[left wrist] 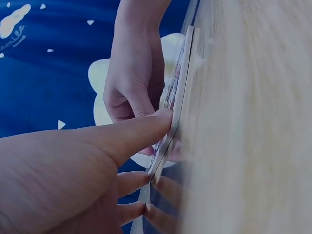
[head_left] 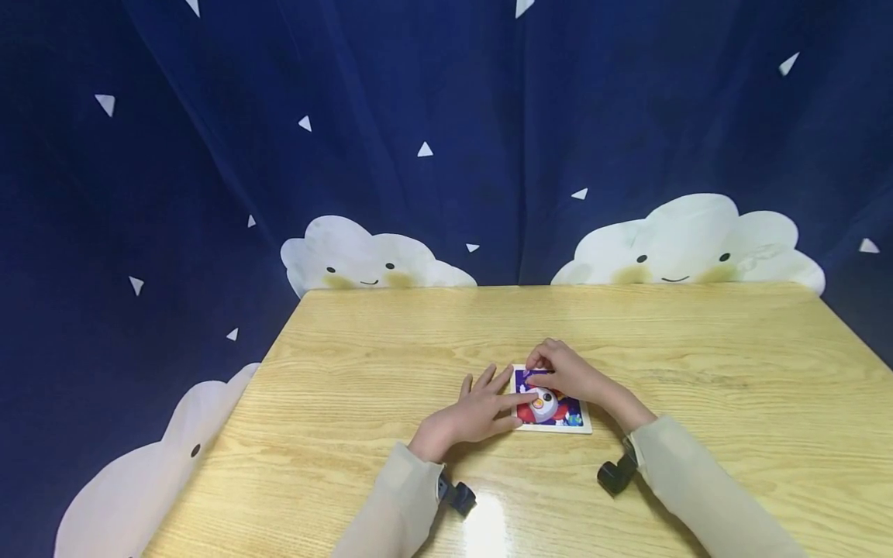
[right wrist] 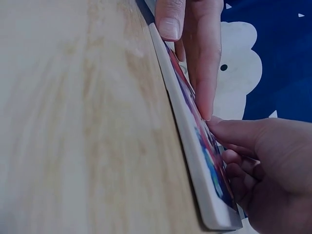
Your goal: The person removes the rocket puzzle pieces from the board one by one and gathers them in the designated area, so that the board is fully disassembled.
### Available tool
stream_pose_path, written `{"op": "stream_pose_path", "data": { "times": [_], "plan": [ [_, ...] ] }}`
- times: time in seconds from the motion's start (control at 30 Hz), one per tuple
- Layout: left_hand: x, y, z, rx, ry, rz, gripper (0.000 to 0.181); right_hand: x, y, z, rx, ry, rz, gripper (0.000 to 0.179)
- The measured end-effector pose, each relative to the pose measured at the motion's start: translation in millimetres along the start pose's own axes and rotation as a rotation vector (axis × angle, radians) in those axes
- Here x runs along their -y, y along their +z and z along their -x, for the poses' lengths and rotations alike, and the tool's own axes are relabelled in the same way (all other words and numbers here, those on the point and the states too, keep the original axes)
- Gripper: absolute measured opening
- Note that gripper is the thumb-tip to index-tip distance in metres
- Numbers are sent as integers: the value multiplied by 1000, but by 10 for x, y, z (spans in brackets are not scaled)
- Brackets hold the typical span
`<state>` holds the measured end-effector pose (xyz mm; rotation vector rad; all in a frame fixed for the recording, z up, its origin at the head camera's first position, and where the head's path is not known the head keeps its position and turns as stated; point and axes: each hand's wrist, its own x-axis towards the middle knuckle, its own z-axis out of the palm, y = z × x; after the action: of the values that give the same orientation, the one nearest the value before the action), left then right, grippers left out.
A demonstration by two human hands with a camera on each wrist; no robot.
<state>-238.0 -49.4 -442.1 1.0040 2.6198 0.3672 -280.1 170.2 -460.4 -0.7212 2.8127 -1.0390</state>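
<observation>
A small square picture board (head_left: 588, 428) with a white border lies flat on the wooden table; it shows a cartoon bird-like figure in red and white on a dark blue ground. My left hand (head_left: 474, 415) reaches over its left side with straight, spread fingers. The index finger rests on the picture, and the thumb (left wrist: 156, 122) touches the near border. My right hand (head_left: 568, 373) bends over the far part of the board, fingers curled, its thumb (right wrist: 234, 132) on the picture near the left index fingertip. I cannot tell whether it pinches a piece there.
The light wooden table (head_left: 698, 349) extends around the board on all sides. A dark blue curtain (head_left: 488, 116) with white triangles and smiling clouds hangs behind and to the left. Each wrist carries a small black camera (head_left: 614, 474) just above the table.
</observation>
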Motion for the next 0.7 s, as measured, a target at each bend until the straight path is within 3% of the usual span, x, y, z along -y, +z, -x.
{"op": "stream_pose_path", "data": {
  "times": [0.4,0.7],
  "plan": [
    [25,2,-12,7,-1,23,48,20,-30,-25,59,58,-43,15],
    [26,5,6,12,4,23,47,12,-20,-14,83,34,-28,14]
  ]
}}
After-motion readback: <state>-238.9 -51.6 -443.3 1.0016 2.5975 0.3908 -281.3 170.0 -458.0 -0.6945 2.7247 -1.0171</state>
